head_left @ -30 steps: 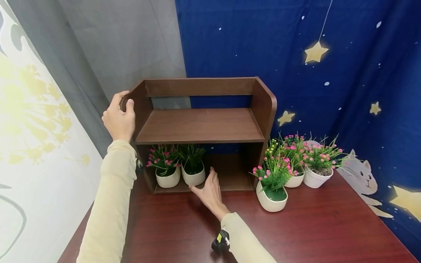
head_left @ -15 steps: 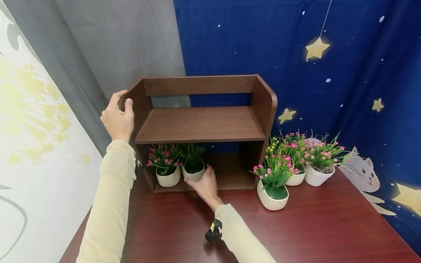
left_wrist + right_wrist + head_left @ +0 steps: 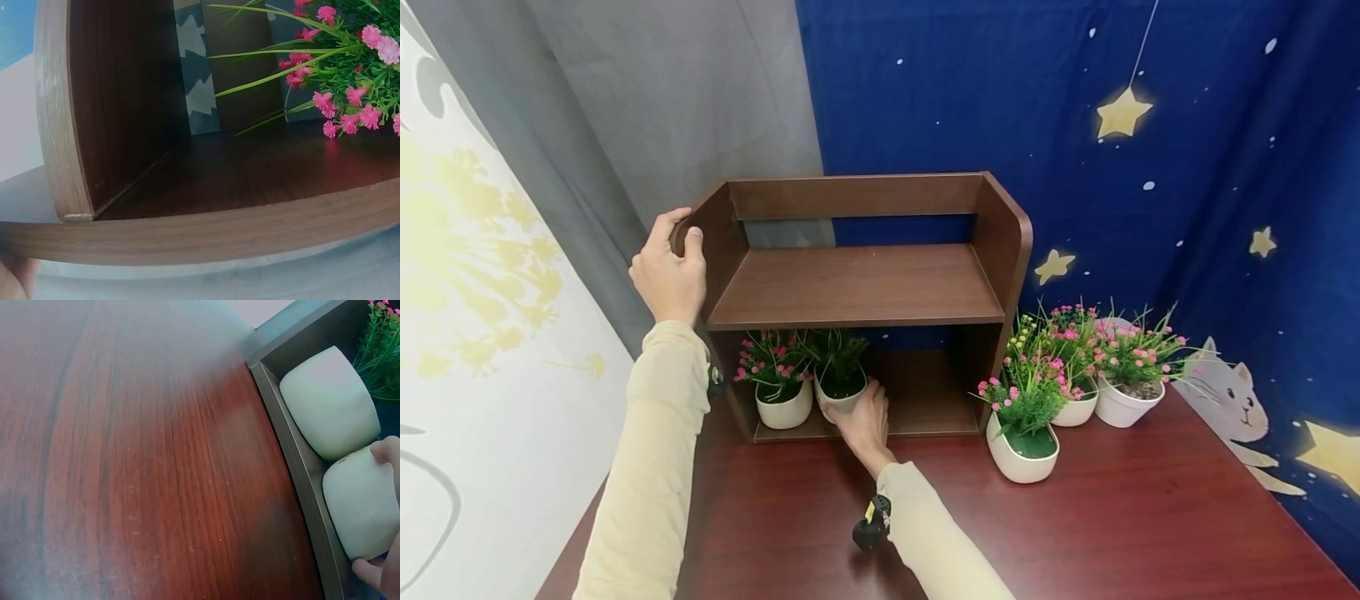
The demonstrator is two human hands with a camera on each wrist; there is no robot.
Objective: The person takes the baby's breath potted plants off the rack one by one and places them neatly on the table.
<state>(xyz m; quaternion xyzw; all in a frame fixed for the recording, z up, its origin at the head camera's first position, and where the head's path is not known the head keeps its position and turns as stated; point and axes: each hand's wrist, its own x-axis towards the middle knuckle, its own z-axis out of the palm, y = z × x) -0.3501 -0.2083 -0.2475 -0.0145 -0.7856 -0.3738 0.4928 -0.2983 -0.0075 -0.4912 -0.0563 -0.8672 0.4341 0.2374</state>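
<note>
In the head view the left hand grips the upper left side panel of a brown wooden shelf, thumb inside and fingers over the outer edge. The right hand holds a white pot with a green plant in the lower compartment, its thumb at the front and fingers round the right side. Directly left of that pot stands a white pot with pink flowers. The right wrist view shows the thumb and a finger on the held pot, which rests beside the other pot.
Right of the shelf on the dark red table stand several potted plants: a front pot with pink flowers, one behind it, and a white round pot. Grey and blue curtains hang behind; a patterned white surface is at left.
My right hand has moved left from beside the green plant's pot and has closed round it. The left hand stays on the shelf's side panel.
</note>
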